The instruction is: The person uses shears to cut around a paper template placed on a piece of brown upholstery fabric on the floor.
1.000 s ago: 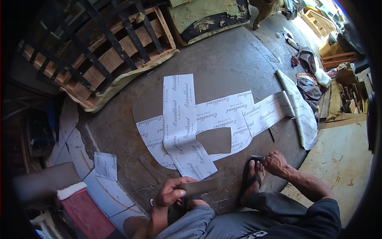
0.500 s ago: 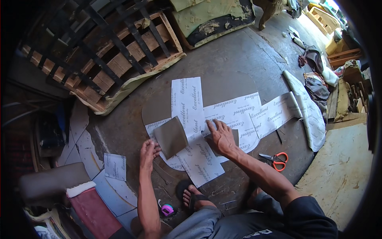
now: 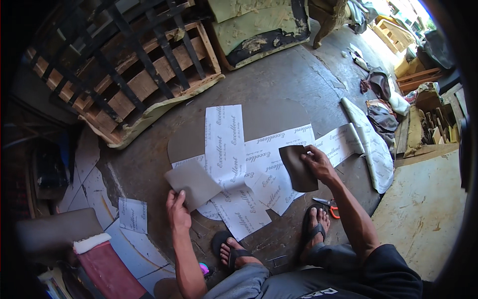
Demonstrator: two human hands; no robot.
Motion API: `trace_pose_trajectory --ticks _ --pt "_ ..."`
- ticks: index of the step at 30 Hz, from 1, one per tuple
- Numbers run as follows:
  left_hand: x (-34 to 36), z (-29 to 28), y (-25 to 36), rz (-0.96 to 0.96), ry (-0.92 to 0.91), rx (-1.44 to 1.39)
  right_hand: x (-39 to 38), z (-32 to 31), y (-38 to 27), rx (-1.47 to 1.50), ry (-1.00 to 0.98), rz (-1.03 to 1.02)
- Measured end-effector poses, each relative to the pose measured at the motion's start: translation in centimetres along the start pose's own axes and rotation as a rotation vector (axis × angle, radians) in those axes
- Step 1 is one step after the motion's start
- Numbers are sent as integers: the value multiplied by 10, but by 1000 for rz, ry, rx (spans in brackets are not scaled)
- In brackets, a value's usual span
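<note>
My left hand is closed on the lower edge of a square grey-brown leatherette piece, thumb on top. My right hand pinches the upper right edge of a second, darker brown leatherette piece, which hangs curved above the floor. Below and between them lie overlapping leatherette sheets with white printed backing facing up. Underneath spreads a larger rounded brown sheet. Scissors with orange handles lie by my right foot, partly hidden by it.
A bare wooden sofa frame with black straps stands at far left, beside a worn foam-covered piece. A rolled printed sheet and a board lie at right. A small printed square and pink tape measure are at left.
My right hand has lifted the darker piece off the sheets and moved right and up. My left hand now grips the other piece, shifted slightly left and lower. My view has shifted a little.
</note>
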State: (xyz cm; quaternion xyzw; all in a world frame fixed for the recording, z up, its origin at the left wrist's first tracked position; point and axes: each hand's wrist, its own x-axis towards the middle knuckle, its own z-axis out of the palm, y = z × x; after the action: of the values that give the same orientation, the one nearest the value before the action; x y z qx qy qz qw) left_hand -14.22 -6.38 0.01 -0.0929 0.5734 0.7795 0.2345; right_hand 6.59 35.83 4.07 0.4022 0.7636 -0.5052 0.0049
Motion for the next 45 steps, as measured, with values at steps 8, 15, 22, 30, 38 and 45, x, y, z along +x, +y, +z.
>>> trace_pose_trajectory --ticks 8,15,22,30,38,45 --pt "-37 2 14 -96 -294 -277 13 -18 20 -314 191 -53" --pt "-7 25 -56 220 10 817 -5 62 12 -410 29 -331" --pt "-10 39 -35 -81 -26 388 -32 199 -42 2 -232 -82" --pt "-145 16 117 964 726 1213 -117 319 -84 483 -1041 -536" --pt "-138 78 87 756 98 466 -67 184 -16 -436 -71 -695" --pt "-36 88 -64 87 3 65 -41 76 48 -565 -181 -212"
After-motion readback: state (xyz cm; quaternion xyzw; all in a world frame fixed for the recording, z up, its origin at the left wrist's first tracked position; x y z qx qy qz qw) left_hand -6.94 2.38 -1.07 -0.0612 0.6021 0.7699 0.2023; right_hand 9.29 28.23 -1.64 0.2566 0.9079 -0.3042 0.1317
